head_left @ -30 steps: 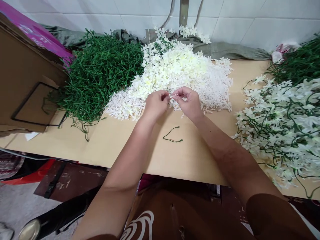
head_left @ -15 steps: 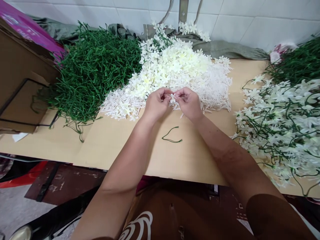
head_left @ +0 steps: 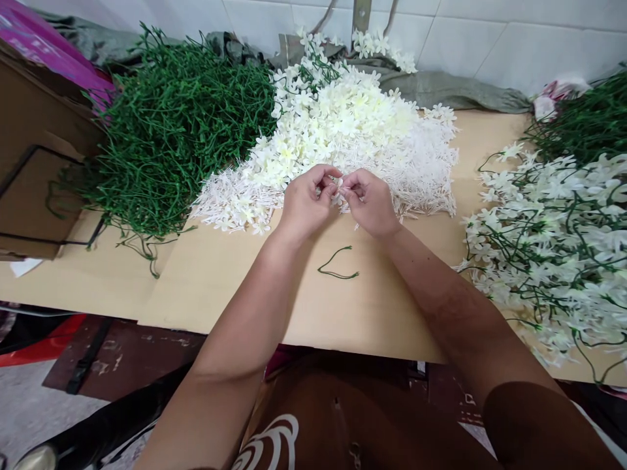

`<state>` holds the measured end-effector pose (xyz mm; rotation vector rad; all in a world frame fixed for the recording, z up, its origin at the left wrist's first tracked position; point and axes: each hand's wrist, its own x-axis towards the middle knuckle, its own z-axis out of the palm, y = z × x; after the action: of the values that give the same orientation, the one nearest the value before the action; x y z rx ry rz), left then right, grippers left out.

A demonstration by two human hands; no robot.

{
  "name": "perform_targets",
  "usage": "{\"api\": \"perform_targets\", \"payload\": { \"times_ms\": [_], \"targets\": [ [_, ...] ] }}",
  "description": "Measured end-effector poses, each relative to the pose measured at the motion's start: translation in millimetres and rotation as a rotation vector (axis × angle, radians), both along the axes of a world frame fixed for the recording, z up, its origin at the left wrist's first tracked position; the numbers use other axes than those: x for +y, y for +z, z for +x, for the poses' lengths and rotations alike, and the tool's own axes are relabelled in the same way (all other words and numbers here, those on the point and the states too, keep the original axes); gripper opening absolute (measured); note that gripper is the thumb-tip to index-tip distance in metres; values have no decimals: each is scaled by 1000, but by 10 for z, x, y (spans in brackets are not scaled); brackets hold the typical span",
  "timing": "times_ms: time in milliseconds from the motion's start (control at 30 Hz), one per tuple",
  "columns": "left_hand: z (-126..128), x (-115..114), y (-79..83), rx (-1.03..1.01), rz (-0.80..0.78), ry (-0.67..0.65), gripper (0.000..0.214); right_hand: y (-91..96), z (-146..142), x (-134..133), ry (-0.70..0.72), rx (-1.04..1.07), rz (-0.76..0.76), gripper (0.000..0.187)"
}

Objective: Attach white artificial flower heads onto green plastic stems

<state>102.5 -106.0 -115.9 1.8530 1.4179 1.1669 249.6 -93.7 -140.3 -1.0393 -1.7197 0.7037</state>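
Note:
My left hand (head_left: 309,199) pinches a small white artificial flower (head_left: 337,188) between thumb and fingers. Facing it, my right hand (head_left: 368,201) is closed at the same spot, its fingertips at the flower's centre, apparently on a thin white stamen piece that is too small to make out well. Both hands hover at the front of a heap of loose white petals (head_left: 333,124) and thin white sticks (head_left: 421,176). Below them, a bent green plastic stem (head_left: 337,267) lies on the cardboard.
A big pile of green stems (head_left: 181,130) is on the left beside a cardboard box (head_left: 39,130) with a black wire frame. Flowers on green stems (head_left: 563,248) are heaped on the right, with more green stems (head_left: 588,117) behind. A tiled wall (head_left: 470,39) closes the back.
The white flower has turned between my fingers, and its face shows less now. The hands stay nearly in place; the view has shifted slightly.

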Motion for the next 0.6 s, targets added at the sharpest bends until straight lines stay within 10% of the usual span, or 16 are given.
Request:
{"api": "perform_targets", "payload": {
  "times_ms": [600],
  "targets": [
    [-33,30,16,-68,-64,-23,19,-4,2,-11,-20,65,-23,16]
  ]
}}
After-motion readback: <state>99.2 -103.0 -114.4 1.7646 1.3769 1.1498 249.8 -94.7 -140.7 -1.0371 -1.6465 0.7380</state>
